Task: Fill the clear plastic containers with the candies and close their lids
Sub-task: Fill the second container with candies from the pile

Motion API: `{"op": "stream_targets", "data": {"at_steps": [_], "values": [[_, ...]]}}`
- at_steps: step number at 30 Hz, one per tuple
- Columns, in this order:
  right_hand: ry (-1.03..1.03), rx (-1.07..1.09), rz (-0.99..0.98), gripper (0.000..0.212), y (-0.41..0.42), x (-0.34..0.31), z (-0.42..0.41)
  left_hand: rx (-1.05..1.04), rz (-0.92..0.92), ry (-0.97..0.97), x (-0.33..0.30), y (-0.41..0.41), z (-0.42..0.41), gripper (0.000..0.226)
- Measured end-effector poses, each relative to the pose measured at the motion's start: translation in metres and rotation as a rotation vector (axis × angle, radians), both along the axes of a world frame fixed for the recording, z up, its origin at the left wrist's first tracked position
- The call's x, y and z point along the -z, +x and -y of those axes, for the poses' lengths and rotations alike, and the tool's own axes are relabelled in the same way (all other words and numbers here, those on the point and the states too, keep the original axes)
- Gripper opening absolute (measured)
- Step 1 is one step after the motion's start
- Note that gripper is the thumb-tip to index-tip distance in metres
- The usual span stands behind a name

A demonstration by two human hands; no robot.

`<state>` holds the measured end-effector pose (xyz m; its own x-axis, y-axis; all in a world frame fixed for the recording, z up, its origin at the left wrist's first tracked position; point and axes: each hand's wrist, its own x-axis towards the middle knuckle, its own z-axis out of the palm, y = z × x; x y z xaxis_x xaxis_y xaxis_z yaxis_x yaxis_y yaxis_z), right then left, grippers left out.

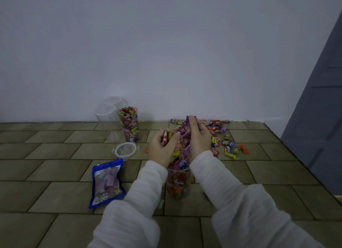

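A clear plastic container (178, 184), partly full of wrapped candies, stands on the tiled surface between my forearms. Just above its mouth my left hand (162, 147) and my right hand (199, 138) are cupped together around a heap of candies, some of them spilling down into the mouth. Loose wrapped candies (220, 136) lie scattered behind and to the right of my hands. A second container (129, 125), filled to the top with candies and without a lid, stands at the back left. A round clear lid (125, 149) lies flat in front of it.
Empty clear containers (109, 110) stand against the white wall at the back left, one more (113, 136) lying on its side. A blue candy bag (107, 183) lies at the front left. A grey curtain (318, 118) hangs at the right edge.
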<state>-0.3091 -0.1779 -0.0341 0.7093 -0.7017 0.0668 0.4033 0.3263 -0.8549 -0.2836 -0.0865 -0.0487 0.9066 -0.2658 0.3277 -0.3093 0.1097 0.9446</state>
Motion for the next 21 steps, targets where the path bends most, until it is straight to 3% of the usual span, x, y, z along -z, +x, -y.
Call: {"op": "stream_targets", "data": {"at_steps": [4, 10, 15, 21], "values": [[-0.008, -0.001, -0.004, 0.021, 0.000, 0.000, 0.000, 0.014, 0.019, -0.019, 0.000, -0.002, 0.000, 0.012], [0.001, -0.020, 0.013, 0.021, -0.002, 0.000, 0.000, 0.037, -0.038, -0.106, 0.004, -0.001, 0.001, 0.049], [0.012, -0.033, 0.024, 0.021, -0.002, 0.000, 0.001, 0.113, -0.043, -0.077, 0.012, 0.003, -0.001, 0.053], [0.024, -0.027, 0.022, 0.025, -0.003, 0.000, 0.000, 0.114, -0.210, -0.201, 0.028, 0.001, 0.000, 0.070]]}}
